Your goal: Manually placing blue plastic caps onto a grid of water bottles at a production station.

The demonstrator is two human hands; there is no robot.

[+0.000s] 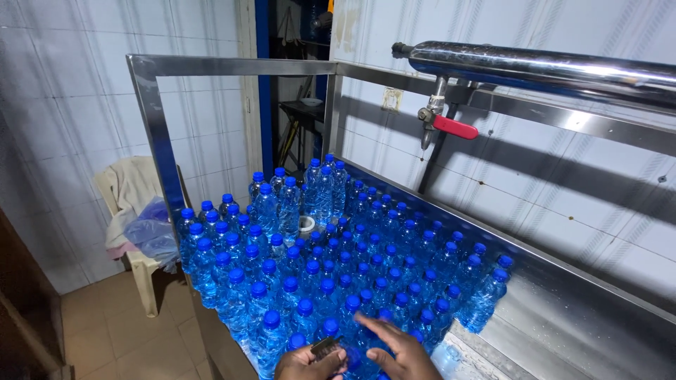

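Both hands sat at the near edge of the steel table (pixel 563 331): left hand (pixel 306 362) pinched a small dark object (pixel 325 346), can't tell what; right hand (pixel 398 348) was open, fingers spread over the blue-capped water bottles (pixel 331 281). Packed upright and filled, they'd feel heavyish, with thin, squeezable, slick walls, so I'd grab one by the stiff neck under the cap. Clear bluish plastic, bright blue caps.

left hand (pixel 308 364) curled, right hand (pixel 400 349) spread flat

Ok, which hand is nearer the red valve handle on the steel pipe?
Right. The right hand lies over the bottle caps, below the red valve handle; the left hand is further left, at the frame's bottom edge.
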